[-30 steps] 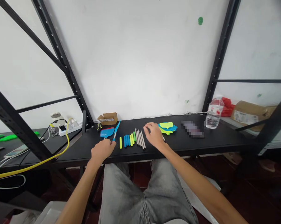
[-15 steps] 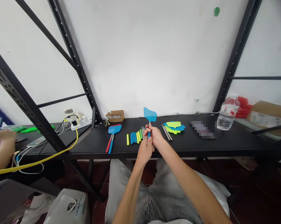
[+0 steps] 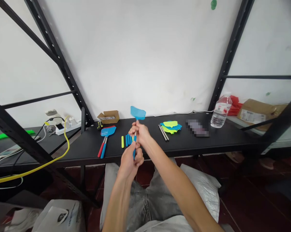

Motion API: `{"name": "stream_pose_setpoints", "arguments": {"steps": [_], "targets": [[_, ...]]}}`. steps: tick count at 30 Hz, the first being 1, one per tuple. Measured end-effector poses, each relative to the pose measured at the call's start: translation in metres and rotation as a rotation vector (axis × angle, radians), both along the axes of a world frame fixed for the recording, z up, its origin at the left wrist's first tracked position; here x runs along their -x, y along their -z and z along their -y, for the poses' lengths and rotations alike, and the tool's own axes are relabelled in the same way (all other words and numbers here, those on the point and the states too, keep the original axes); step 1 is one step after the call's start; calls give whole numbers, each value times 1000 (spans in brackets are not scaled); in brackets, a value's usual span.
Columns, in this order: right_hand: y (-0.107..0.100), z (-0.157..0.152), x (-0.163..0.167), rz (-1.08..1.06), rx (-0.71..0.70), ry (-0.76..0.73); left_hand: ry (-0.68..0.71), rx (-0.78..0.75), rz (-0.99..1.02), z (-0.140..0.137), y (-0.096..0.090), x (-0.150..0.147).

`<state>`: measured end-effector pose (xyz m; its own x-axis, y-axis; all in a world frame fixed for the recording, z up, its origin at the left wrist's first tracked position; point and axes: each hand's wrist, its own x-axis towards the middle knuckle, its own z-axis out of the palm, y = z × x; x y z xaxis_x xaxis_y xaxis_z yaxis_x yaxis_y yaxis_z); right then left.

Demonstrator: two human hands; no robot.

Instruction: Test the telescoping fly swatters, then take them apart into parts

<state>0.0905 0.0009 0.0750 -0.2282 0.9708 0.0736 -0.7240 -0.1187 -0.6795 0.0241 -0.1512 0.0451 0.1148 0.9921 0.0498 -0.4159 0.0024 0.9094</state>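
A blue fly swatter [image 3: 138, 113] is held up in front of me over the table edge, its head slightly blurred. My left hand [image 3: 130, 157] is closed round its blue handle. Just above, my right hand [image 3: 140, 131] grips the metal rod below the head. Behind my hands lies a row of yellow and blue handle tubes [image 3: 127, 140], partly hidden. To the left, a blue fly swatter [image 3: 108, 131] lies over a red one. Loose metal rods [image 3: 163, 133] and a pile of yellow and blue swatter heads [image 3: 170, 127] lie to the right.
A small open cardboard box [image 3: 108, 117] stands by the wall. Further right are a pixelated item [image 3: 197, 128] and a water bottle [image 3: 221, 110]. Black rack posts [image 3: 60, 61] flank the black table [image 3: 150, 151]. A yellow cable [image 3: 48, 170] hangs at the left.
My view has turned to the right, so the scene sits further left. Both hands stay on the blue fly swatter; more of its rod now shows between them, and its head has tilted.
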Motion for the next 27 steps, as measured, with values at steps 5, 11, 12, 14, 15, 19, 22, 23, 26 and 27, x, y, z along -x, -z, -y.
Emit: {"name": "stream_pose_setpoints", "arguments": {"steps": [5,11,12,14,15,19,22,23,26,27], "targets": [[-13,-16,-83,10,-6,255,-209,-73,-469,1,16,45],[10,2,-120,371,-87,194,-624,55,-1592,-95,15,118],[14,3,-116,383,-83,184,-598,66,-1654,-103,15,120],[20,3,-106,392,-83,165,-537,50,-1702,-110,15,120],[22,4,-101,402,-90,150,-515,32,-1702,-109,15,118],[23,12,-90,493,-150,45,-519,-29,-1623,-100,10,112],[21,25,-82,575,-206,-8,-514,-166,-1420,-92,-1,101],[20,30,-77,614,-227,-21,-470,-226,-1301,-91,-5,93],[19,43,-62,741,-316,-69,-267,-277,-891,-90,-14,64],[19,46,-57,771,-352,-79,-227,-254,-772,-90,-14,53]]}}
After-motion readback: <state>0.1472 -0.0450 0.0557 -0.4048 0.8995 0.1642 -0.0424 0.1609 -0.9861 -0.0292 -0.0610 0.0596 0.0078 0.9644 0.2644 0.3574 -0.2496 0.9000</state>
